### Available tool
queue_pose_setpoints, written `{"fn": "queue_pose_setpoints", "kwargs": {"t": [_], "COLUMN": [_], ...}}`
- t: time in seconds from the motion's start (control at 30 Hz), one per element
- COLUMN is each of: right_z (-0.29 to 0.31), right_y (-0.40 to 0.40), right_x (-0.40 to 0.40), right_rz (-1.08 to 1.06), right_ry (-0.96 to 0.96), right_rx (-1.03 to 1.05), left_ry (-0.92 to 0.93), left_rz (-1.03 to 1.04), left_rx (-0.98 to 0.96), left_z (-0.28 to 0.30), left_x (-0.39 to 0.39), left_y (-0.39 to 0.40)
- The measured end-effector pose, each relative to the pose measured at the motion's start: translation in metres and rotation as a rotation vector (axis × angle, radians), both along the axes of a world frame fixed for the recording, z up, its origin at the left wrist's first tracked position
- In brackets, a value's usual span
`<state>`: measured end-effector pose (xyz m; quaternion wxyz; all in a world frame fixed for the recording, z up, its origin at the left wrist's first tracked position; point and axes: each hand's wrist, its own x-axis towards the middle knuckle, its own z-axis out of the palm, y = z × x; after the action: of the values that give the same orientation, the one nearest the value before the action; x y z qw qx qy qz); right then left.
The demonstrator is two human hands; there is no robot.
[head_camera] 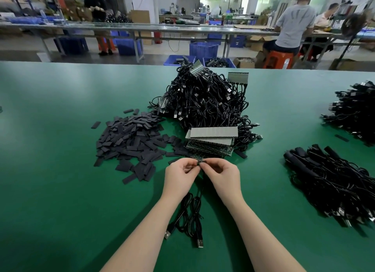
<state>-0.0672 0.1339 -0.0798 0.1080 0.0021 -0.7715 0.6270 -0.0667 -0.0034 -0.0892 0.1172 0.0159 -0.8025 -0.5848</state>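
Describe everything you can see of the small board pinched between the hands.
The small board is a dark green sliver, mostly hidden. The left hand and right hand both pinch it above the green table, just before the stacked board strips. A black cable seems to trail from it towards the person.

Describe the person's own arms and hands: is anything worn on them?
Both are bare. The left hand and right hand have no gloves, rings or watch; the left forearm and right forearm show no sleeve down to the picture's edge.
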Motion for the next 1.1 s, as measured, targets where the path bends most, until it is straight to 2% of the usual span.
{"fn": "queue_pose_setpoints", "kwargs": {"t": [0.13,0.23,0.53,0.63,0.77,0.97,1.1], "right_z": [-0.004,-0.006,-0.006,-0.005,-0.005,-0.007,-0.007], "right_y": [-0.003,-0.004,-0.002,-0.002,-0.002,-0.001,-0.001], "right_x": [0.002,0.003,0.0,0.0,0.0,-0.002,-0.002], "right_rz": [-0.038,-0.076,-0.071,-0.072,-0.14,-0.17,-0.156], "right_ry": [0.061,0.083,0.064,0.031,0.027,0.024,0.007], "right_rx": [0.104,0.146,0.008,-0.12,-0.173,-0.204,-0.227], "left_ry": [0.003,0.002,0.026,0.062,0.08,-0.043,-0.045], "left_rz": [0.015,0.033,0.051,0.056,0.113,0.13,0.068], "left_rx": [-0.1,-0.092,0.053,0.117,0.19,0.054,-0.346], "left_z": [-0.001,-0.001,0.001,0.002,0.003,0.021,0.055], "left_x": [-0.002,-0.002,0.002,0.002,0.006,0.003,0.001], "left_y": [0.002,0.001,0.0,0.0,0.001,-0.02,-0.057]}}
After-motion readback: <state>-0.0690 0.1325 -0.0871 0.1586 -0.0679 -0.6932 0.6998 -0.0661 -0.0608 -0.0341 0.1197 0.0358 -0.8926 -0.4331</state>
